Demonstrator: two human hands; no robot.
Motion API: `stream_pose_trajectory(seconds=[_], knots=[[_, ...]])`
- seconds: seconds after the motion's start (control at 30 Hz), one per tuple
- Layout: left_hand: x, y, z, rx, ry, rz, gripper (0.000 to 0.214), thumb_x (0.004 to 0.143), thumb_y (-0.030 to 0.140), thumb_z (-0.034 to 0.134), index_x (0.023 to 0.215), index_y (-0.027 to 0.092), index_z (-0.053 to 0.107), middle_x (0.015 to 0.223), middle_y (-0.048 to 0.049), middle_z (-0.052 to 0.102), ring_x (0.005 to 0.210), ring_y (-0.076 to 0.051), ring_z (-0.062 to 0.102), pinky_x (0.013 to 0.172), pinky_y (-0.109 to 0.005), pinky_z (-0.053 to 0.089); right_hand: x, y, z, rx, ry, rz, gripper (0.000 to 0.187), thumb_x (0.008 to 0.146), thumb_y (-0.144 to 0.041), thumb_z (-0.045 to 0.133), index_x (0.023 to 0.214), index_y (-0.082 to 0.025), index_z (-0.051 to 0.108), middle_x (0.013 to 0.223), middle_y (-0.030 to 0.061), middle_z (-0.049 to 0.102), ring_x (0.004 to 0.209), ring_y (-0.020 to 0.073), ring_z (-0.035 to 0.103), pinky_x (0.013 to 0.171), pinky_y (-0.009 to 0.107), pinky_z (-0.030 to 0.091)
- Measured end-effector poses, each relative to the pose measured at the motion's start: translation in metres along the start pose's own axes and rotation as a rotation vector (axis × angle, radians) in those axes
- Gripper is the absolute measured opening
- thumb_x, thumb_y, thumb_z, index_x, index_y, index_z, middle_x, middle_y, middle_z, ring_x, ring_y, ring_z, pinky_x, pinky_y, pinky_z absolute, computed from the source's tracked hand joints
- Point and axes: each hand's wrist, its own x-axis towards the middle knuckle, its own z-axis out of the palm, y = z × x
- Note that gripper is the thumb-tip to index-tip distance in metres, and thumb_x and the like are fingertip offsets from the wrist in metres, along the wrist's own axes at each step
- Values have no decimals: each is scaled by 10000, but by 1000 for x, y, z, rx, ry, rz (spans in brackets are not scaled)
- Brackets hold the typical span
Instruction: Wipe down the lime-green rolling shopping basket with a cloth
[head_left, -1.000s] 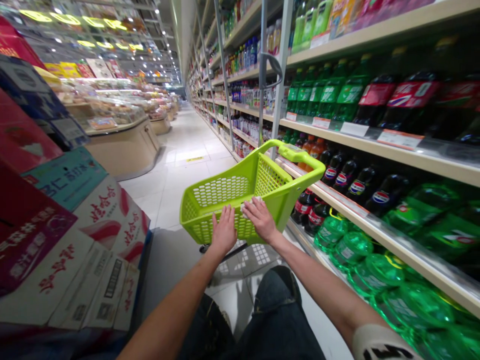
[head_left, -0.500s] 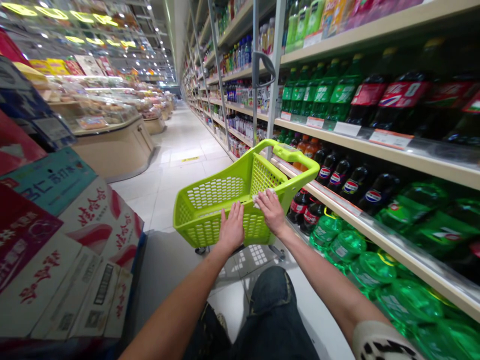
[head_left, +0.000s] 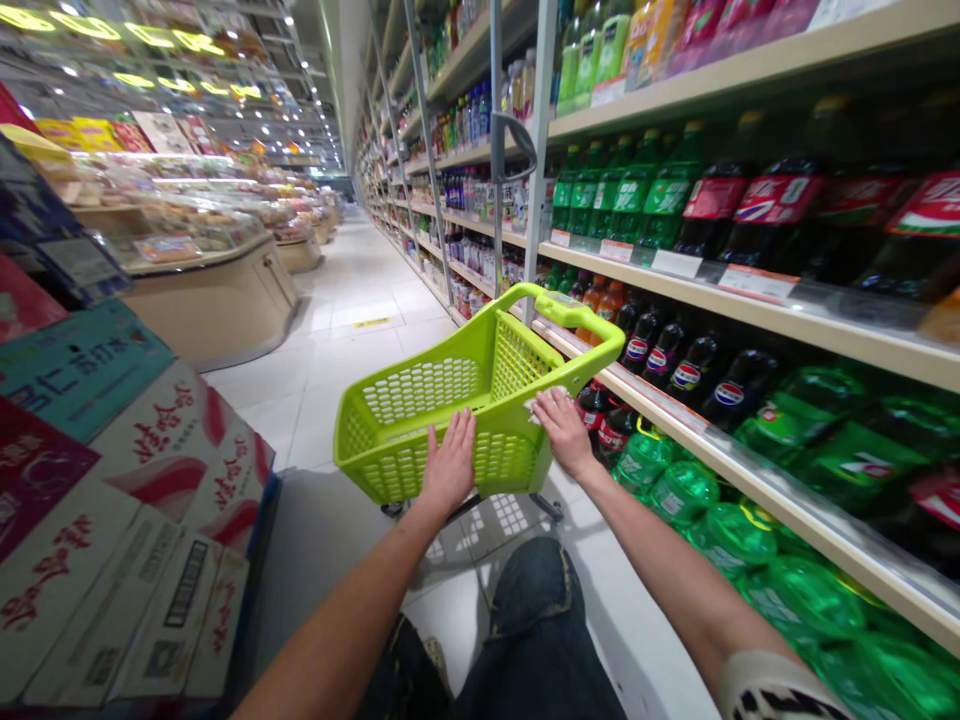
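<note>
A lime-green shopping cart (head_left: 382, 460) with a perforated basket stands in front of my knees. My left hand (head_left: 450, 462) lies flat against the near side of the basket, fingers stretched toward its rim. Under the fingers of my right hand (head_left: 564, 432) is a crumpled white tissue (head_left: 535, 406), pressed to the upper side wall below the cart handle (head_left: 592, 328). Most of the tissue is covered by the fingers. Two dark caster wheels show beneath the basket.
Shelves of drinks line the right, with green soda bottles (head_left: 664, 190), cola bottles (head_left: 712, 200) and large green bottles (head_left: 682, 492) low down. Stacked drink cartons (head_left: 150, 450) stand close on the left. Behind them is a rounded display counter (head_left: 217, 305); a tiled aisle (head_left: 341, 275) runs ahead.
My right hand has slid the tissue a little rightward along the basket wall, toward the handle end. My left hand stays on the basket side. The whole view has shifted slightly.
</note>
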Motion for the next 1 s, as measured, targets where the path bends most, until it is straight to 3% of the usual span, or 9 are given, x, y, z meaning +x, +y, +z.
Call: stream_pose_trajectory(seconds=[0.1,0.3,0.37,0.53,0.6,0.7,0.8,1.0], knots=[[0,-1,1,3,-2,3,664,716,125,321,1364,97,178,1448,-50,105,1332,-192,97,1054,-526,79,-16,2,-4,15,-32,-65,402,847,-43,334,1179,-178,515,1179,82,567,1297,177,232,1005,431,358],[0,2,2,-3,5,-21,680,704,120,324,1364,79,166,1448,-57,99,1333,-207,91,1048,-539,93,29,50,-22,-81,143,168,434,828,-82,370,1240,-187,458,1310,81,441,1313,225,179,1031,507,277],[0,1,2,-6,7,-19,678,704,117,320,1363,82,169,1448,-53,104,1332,-207,97,1047,-542,97,24,56,-22,-92,120,188,454,823,-71,351,1253,-185,444,1313,80,438,1312,217,186,1033,501,280],[-1,-1,4,-8,17,-17,676,701,109,324,1362,96,185,1447,-47,116,1332,-202,99,1052,-532,98,-24,29,-15,-14,-43,84,531,803,-5,292,1284,-204,399,1303,73,451,1301,197,223,1005,470,345],[0,0,5,-11,24,-22,676,701,116,330,1361,95,187,1447,-50,119,1332,-205,98,1053,-529,99,-18,21,-16,-7,-11,76,523,813,-13,301,1294,-202,383,1317,79,433,1304,203,213,1006,475,339],[0,4,4,-24,27,-42,682,698,133,343,1360,90,186,1445,-54,124,1331,-207,108,1051,-533,101,17,22,-16,-27,80,131,474,837,-75,350,1294,-198,384,1352,82,382,1315,218,171,1032,497,283],[-5,5,4,-34,31,-72,689,694,154,362,1357,80,190,1443,-65,127,1330,-207,116,1052,-526,106,37,21,-7,-30,55,109,428,854,-97,343,1261,-197,433,1322,77,426,1314,207,168,1039,483,275],[-26,-14,12,-9,64,-105,683,687,156,393,1347,92,232,1440,-69,151,1329,-207,119,1067,-493,93,-4,-16,12,45,-94,-30,380,878,-99,311,1184,-199,514,1224,72,532,1298,182,218,1009,440,344]])
